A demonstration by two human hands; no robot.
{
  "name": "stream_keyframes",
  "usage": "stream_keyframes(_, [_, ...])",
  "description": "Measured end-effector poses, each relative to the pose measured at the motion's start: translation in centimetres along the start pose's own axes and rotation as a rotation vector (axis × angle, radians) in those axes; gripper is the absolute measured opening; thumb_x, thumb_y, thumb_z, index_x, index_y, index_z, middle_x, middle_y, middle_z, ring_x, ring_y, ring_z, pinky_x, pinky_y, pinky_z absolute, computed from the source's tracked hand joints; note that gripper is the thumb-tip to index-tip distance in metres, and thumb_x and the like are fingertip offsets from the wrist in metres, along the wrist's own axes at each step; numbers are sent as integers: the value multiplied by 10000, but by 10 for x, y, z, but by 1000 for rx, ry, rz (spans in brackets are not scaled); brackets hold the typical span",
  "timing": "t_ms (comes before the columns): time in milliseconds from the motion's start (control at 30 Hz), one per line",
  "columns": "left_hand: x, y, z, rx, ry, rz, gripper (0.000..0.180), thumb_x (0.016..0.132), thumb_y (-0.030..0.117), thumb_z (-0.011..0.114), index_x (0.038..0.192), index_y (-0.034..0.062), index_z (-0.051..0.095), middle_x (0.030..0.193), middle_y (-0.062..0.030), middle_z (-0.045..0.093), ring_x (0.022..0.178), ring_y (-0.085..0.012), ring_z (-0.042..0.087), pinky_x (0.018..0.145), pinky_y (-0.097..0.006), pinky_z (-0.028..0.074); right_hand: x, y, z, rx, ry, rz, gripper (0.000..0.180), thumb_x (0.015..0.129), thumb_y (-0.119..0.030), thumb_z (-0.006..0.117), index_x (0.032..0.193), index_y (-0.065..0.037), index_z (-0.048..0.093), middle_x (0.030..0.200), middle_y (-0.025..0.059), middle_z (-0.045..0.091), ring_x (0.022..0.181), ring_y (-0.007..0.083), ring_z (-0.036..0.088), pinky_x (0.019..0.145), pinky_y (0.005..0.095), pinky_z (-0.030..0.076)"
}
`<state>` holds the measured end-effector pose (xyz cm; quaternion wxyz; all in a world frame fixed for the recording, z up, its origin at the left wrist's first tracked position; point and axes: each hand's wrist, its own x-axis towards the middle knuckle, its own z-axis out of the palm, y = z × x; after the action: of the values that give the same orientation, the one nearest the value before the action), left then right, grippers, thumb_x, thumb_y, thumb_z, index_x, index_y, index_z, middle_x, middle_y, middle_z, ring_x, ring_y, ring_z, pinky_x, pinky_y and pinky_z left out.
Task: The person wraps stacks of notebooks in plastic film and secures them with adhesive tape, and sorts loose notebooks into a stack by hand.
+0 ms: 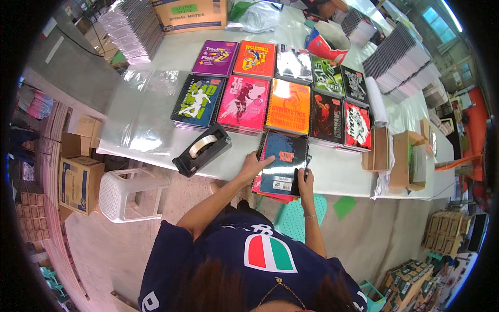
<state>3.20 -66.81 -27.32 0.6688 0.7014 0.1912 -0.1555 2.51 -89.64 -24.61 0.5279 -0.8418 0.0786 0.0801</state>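
Observation:
A stack of spiral notebooks lies at the table's near edge, its top one a dark blue notebook with a white label low on the cover. My left hand grips its left, spiral-bound side, thumb on the cover and fingers partly hidden. At the right edge, my right hand is closed around a slim dark object whose kind I cannot make out. Left of the stack stands a black tape dispenser with a roll in it. Beyond, two rows of spiral notebooks include a pink one and an orange one.
Tall notebook stacks stand at the right, another stack at the back left beside a cardboard box. Opened cartons sit at the table's right end. A white stool is at the left; a teal stool is below me.

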Motion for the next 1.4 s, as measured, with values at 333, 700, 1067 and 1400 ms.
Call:
stream_keyframes(333, [-57,22,-20,-203,-171,39,801,718,334,813,1301,-25,398,1205,-151,551,1070,-214,559,930,-341,461,-68,2,35,543,110,240,683,833,-329,705,1346,-23,374,1250,155,401,1155,226,439,972,347,373])
stream_keyframes(700, [-173,22,-132,-152,-162,100,967,701,429,811,1338,-47,261,1244,-216,486,1128,-253,511,970,-353,412,-193,-111,88,660,-11,276,800,844,-220,679,1452,-48,190,1320,158,450,1170,257,499,978,372,425])
stream_keyframes(1067, [-208,77,-345,-363,111,317,811,707,257,828,1300,-3,340,1185,-157,531,1069,-206,538,944,-336,434,-179,-264,247,419,-307,-84,813,837,-199,682,1462,-11,198,1365,133,404,1241,213,409,1058,327,300])
stream_keyframes(1400, [-142,40,-514,-375,219,400,926,648,64,847,1377,34,278,1267,-128,500,1146,-182,510,939,-331,463,-63,-277,429,630,-636,-248,804,722,36,733,1395,-57,303,1291,78,478,1186,177,468,1008,307,389])
